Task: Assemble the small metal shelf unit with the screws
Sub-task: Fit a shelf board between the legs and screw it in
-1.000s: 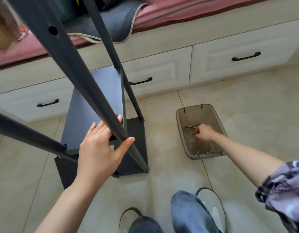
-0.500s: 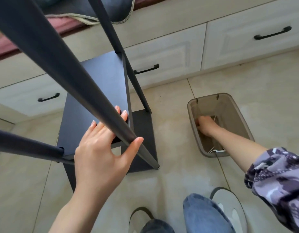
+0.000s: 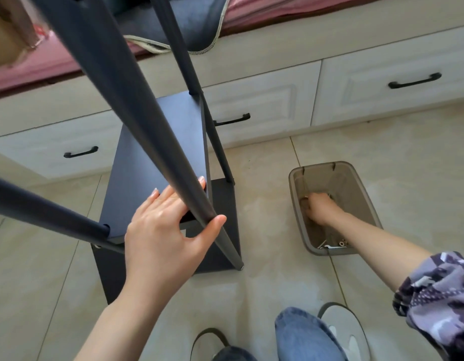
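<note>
The dark metal shelf unit [image 3: 157, 142] stands on the tiled floor, its poles rising toward the camera. My left hand [image 3: 163, 227] rests against the near front pole [image 3: 137, 118], fingers straight on one side and thumb on the other. My right hand [image 3: 318, 208] reaches down into a translucent brown plastic bin [image 3: 366, 186] on the floor to the right, fingers curled among the hardware at its bottom. What the fingers hold is hidden. A few loose screws and a small wrench [image 3: 332, 244] lie at the bin's near end.
White drawers with black handles [image 3: 414, 81] run along the back under a pink-covered ledge with a dark mat [image 3: 197, 24]. A cardboard box [image 3: 4, 40] sits at the far left. My knee in jeans and slippers [image 3: 345, 332] are at the bottom.
My right hand has stayed deep in the bin, shifting slightly among the screws. My left hand keeps its place on the pole. The camera has tilted back a little.
</note>
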The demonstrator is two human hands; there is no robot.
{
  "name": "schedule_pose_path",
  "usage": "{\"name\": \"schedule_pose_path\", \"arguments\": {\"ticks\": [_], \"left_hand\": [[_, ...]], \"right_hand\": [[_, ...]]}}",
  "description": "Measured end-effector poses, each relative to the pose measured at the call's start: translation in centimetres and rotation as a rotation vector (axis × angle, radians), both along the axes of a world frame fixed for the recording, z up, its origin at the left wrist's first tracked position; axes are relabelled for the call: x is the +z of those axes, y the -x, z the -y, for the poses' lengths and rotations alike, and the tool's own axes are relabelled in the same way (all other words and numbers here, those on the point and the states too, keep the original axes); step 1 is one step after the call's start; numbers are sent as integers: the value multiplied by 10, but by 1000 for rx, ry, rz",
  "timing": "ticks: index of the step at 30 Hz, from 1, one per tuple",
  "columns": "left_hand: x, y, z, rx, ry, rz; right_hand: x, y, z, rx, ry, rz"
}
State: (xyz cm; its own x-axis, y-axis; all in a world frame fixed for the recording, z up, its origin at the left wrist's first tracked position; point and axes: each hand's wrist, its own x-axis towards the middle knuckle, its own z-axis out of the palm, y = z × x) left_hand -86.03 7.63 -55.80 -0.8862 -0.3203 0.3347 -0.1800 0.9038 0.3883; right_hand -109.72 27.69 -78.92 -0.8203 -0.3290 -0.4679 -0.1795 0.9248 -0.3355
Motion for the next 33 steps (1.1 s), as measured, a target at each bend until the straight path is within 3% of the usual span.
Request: {"name": "schedule_pose_path", "arguments": {"ticks": [5,12,16,19,26,30,33], "left_hand": [[-2,-1,1,8,-2,-24],[0,-3,-2,35,110,25],[7,-4,-3,23,162,123],[12,-5,-3,16,164,193],[14,-3,0,21,240,212],[15,-3,0,17,265,207],[20,0,1,69,238,241]], "right_hand": [[38,-10,-16,-38,115,-90],[117,-61,-10,-46,503,-200],[163,-111,22,-109,806,82],[180,-134,49,-131,880,223],[176,-143,101,-60,806,328],[167,-141,108,-47,918,413],[173,-137,107,-22,973,354]]}}
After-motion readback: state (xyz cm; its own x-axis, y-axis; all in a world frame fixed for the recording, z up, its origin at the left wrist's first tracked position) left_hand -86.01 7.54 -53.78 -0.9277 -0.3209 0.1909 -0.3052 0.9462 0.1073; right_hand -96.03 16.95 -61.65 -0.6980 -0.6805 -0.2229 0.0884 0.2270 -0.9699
